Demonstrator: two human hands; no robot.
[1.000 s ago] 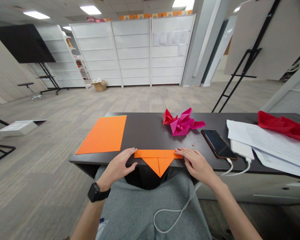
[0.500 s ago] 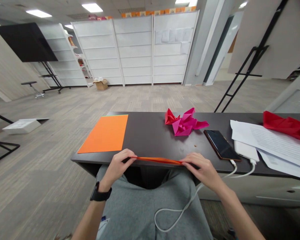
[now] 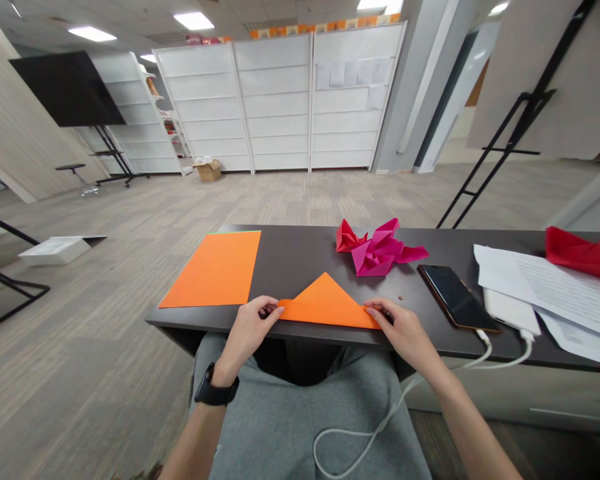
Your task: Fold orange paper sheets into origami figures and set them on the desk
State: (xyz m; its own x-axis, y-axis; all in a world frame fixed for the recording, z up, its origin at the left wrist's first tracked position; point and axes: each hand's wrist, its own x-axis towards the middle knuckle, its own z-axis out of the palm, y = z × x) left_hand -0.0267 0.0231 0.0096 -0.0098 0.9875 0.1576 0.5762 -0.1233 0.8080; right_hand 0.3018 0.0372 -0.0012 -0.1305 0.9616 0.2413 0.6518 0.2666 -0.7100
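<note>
Resting at the near edge of the dark tabletop [image 3: 300, 267], the folded orange paper [image 3: 325, 303] now lies flat as a plain triangle with its point aimed away from the person. Half a second ago it stood on edge between the hands, and before that its point faced the lap, so it has been turned over and its other face is now up. The left hand [image 3: 253, 330], with a black watch [image 3: 217, 393] on its wrist, sits at the paper's left corner, and the right hand [image 3: 400, 331] sits at its right corner. The fingers of each hand lie close together with their tips on the paper, though I cannot tell whether they clamp it or only rest there. Below the table, a white cable [image 3: 395, 407] crosses the grey trousers [image 3: 300, 427]. Just beyond the hands lie a flat orange sheet [image 3: 210, 269] and a crumpled magenta paper [image 3: 375, 250] touching a red paper fold [image 3: 349, 237]. To the right are a black phone [image 3: 457, 298], a white power bank [image 3: 510, 312], printed papers [image 3: 570, 273] and a red paper [image 3: 583, 257]. White shelving [image 3: 280, 100] stands far off.
</note>
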